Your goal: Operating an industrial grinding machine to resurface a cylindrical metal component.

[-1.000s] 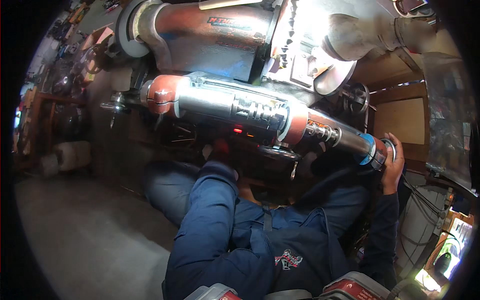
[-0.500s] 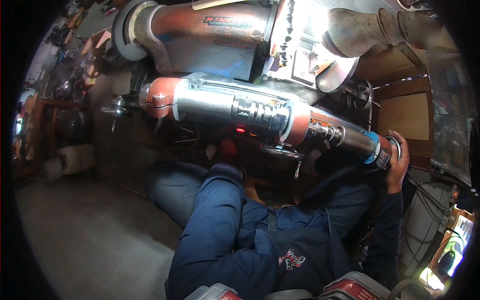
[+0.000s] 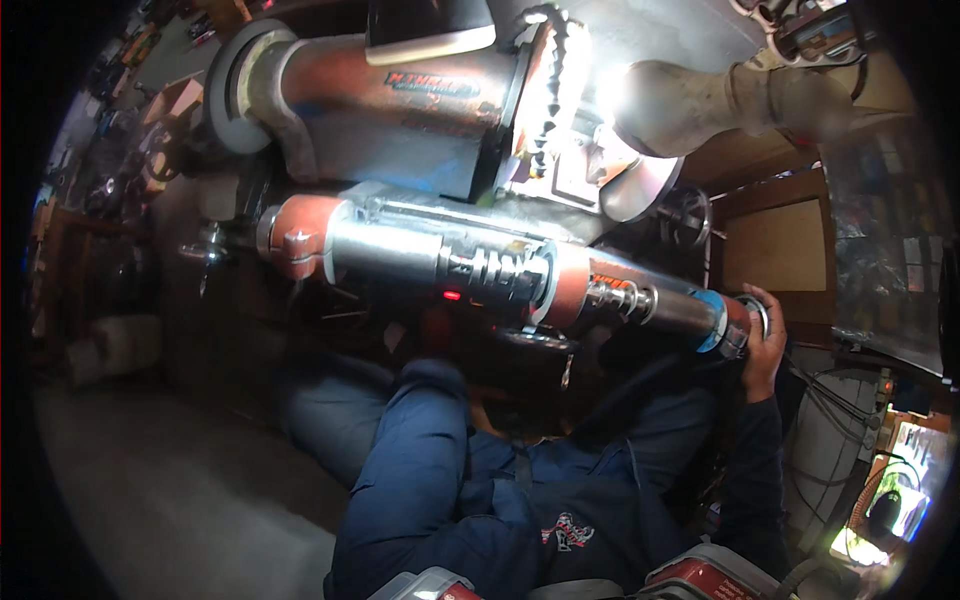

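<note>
Handwheel: the small silver metal handwheel (image 3: 757, 317) sits right of centre in the frame, at the right end of the long red-and-silver cylindrical machine assembly (image 3: 390, 250).
Right hand: your right hand (image 3: 765, 345) has its fingers curled over the handwheel's outer edge; the grip is partly closed, with the rim in it.
Left hand: your left sleeve (image 3: 415, 480) runs up from the lower edge into the shadow beneath the assembly; you cannot tell how that grip stands or what it has hold of.
Collar: just left of the handwheel you have a bright blue ring-shaped collar (image 3: 710, 322).
Spindle: further left, a ribbed silver metal spindle (image 3: 627, 301) shows.
Lower wheel: a chrome wheel with a hanging handle (image 3: 540, 339) sits below the assembly, near the frame's centre.
Light: a small glowing red light (image 3: 453, 295) lies left of it.
Housing: a worn red-brown metal housing (image 3: 390, 115) fills the upper left-centre.
Upper right: a tan, rounded column (image 3: 680, 105) lies sideways.
Floor: grey floor (image 3: 200, 500) spreads at lower left.
</note>
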Motion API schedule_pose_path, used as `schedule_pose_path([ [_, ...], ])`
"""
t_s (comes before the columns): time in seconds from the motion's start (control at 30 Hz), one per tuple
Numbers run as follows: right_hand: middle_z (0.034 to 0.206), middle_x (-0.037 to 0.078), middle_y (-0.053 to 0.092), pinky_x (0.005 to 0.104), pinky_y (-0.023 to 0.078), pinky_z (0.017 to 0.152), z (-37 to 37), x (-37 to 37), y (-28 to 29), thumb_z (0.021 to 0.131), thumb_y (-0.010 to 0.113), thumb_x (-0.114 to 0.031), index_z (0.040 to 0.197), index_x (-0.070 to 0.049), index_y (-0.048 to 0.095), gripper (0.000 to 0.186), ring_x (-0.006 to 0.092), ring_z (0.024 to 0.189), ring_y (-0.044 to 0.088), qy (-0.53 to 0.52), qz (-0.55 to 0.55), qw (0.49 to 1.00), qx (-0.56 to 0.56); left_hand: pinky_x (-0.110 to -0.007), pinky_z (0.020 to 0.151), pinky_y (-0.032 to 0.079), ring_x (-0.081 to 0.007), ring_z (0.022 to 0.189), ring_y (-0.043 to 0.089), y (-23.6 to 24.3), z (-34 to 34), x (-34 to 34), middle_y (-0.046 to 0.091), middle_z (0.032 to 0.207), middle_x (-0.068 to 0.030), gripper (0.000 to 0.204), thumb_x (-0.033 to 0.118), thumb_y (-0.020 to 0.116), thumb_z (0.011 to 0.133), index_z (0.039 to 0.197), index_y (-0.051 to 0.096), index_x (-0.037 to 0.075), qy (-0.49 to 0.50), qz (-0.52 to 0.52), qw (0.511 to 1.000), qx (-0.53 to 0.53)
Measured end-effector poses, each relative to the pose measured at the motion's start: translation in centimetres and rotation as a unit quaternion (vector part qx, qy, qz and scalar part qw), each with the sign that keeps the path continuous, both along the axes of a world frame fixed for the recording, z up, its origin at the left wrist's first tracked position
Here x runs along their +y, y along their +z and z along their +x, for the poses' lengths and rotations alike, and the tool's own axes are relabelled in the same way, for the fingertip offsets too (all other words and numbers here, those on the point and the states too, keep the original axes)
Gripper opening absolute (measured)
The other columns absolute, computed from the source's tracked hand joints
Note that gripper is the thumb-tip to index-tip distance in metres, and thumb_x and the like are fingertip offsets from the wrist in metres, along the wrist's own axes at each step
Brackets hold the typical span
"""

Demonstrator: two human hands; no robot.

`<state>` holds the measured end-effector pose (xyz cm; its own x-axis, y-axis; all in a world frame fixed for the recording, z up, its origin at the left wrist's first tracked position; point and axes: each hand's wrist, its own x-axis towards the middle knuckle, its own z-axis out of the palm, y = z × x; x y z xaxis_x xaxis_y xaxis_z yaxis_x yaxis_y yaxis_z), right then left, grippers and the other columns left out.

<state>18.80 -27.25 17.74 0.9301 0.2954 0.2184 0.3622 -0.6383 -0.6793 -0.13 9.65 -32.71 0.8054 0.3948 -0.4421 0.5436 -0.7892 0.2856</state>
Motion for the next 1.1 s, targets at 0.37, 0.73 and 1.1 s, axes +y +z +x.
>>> schedule_pose_path([
  [0.37, 0.120, 0.014, 0.064, 0.0356, 0.041, 0.102, -0.3, -0.3, 0.4, 0.091, 0.049, -0.007, 0.119, 0.000, 0.059, 0.031, 0.0251, 0.115, 0.058, -0.006, 0.007, 1.000, -0.007, -0.039, 0.100, 0.047, -0.0353, 0.117, 0.060, 4.0, 1.0, -0.7, 0.067, 0.121, -0.0149, 0.050, 0.043, 0.067, 0.084, 0.124, 0.067, 0.014, -0.143, -0.026, 0.989, 0.005],
  [0.73, 0.119, 0.016, 0.064, 0.0424, 0.046, 0.098, -2.4, 0.6, 0.6, 0.098, 0.051, -0.015, 0.118, 0.000, 0.063, 0.027, 0.0343, 0.112, 0.059, -0.052, -0.093, 0.960, -0.258, -0.038, 0.093, 0.050, -0.0305, 0.105, 0.066, 40.6, -3.3, -0.6, 0.069, 0.113, -0.0163, 0.048, 0.039, 0.068, 0.089, 0.119, 0.067, 0.002, -0.251, -0.389, 0.886, 0.003],
  [1.1, 0.117, 0.018, 0.062, 0.0487, 0.038, 0.107, -5.8, 4.7, -0.5, 0.097, 0.050, -0.015, 0.123, 0.001, 0.057, 0.032, 0.0366, 0.115, 0.058, 0.005, -0.073, 0.954, -0.292, -0.044, 0.097, 0.045, -0.0345, 0.111, 0.061, 50.4, -1.1, 11.9, 0.069, 0.108, -0.0117, 0.017, 0.018, 0.056, 0.096, 0.101, 0.065, 0.004, -0.034, 0.173, 0.809, -0.560],
])
